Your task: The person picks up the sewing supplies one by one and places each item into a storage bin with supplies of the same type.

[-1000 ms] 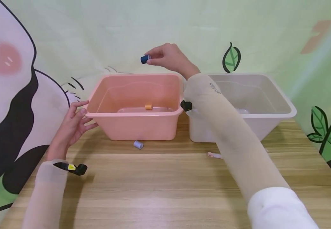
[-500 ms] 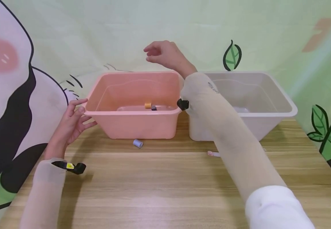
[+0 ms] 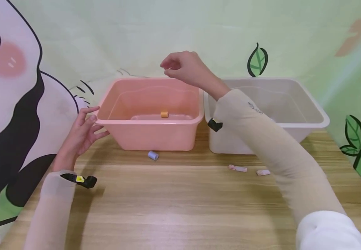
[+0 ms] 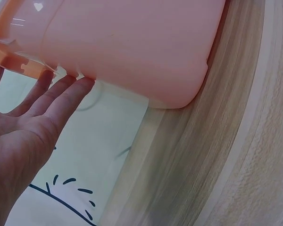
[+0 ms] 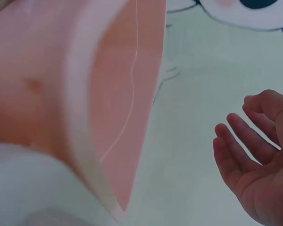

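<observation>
In the head view, my left hand (image 3: 82, 133) touches the left end of the pink bin (image 3: 155, 137). Its fairly straight fingers (image 4: 61, 101) meet the bin's rim and side in the left wrist view. Above the back of the same bin hovers my right hand (image 3: 188, 69), fingers loosely bent and nothing held. The right wrist view shows that hand (image 5: 264, 174) apart from the bin wall. An orange cylinder (image 3: 164, 114), like a small thread spool, lies inside the pink bin. A pale lavender cylinder (image 3: 153, 155) lies on the table before it.
A light grey bin (image 3: 230, 142) stands just right of the pink one, partly behind my right forearm. Two small pale strips (image 3: 238, 168) lie on the wooden table (image 3: 168, 205) in front of it. A printed cloth backdrop (image 3: 130, 38) hangs behind the bins.
My right hand has let go of a dark blue cylinder, which dropped into the pink bin; the front wall now hides it. That hand has shifted slightly right and down. The left hand stays put.
</observation>
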### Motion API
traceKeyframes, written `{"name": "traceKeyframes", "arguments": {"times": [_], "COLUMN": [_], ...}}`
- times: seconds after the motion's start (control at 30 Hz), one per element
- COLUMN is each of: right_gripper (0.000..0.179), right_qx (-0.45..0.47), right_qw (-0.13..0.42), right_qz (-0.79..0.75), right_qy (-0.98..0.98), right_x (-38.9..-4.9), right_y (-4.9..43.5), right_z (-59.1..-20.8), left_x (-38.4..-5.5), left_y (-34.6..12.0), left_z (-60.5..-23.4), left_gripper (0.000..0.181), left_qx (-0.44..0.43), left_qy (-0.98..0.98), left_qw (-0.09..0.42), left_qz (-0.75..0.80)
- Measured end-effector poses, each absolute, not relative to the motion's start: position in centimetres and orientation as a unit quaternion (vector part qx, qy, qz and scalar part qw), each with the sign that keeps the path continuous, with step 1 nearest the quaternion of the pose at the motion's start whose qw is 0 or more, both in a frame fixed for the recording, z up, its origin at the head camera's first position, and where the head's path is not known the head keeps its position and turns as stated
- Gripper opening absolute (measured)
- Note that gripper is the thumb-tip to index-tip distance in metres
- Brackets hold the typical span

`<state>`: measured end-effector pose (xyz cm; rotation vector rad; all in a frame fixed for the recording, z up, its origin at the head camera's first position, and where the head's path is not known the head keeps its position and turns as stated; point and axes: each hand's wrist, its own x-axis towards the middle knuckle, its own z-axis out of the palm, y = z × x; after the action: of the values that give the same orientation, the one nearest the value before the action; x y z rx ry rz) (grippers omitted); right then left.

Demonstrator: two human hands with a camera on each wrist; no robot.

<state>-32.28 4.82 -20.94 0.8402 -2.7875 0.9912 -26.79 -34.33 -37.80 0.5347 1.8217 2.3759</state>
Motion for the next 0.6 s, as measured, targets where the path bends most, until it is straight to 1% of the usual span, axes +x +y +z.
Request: {"name": "traceKeyframes", "arguments": {"times": [0.13, 0.4, 0.6], "right_gripper": [0.027, 0.027, 0.027], "right_qx": [0.303, 0.361, 0.404], "right_qw": [0.042, 0.062, 0.085], "right_qz": [0.331, 0.327, 0.335], "right_qy": [-0.893, -0.871, -0.847], "right_x": [-29.5, -22.9, -19.9], "right_y": [5.7, 6.4, 6.1], "right_z": [-21.9, -25.0, -28.1], "left_x": [-26.9, -27.1, -26.9], "left_y": [-34.3, -34.3, -34.4], "left_z": [-37.8, -38.0, -37.9], "left_gripper": [0.033, 0.032, 0.032], "left_qx": [0.181, 0.19, 0.187], "left_qy": [0.594, 0.588, 0.586], "left_qw": [0.051, 0.053, 0.054], "left_qz": [0.782, 0.785, 0.786]}}
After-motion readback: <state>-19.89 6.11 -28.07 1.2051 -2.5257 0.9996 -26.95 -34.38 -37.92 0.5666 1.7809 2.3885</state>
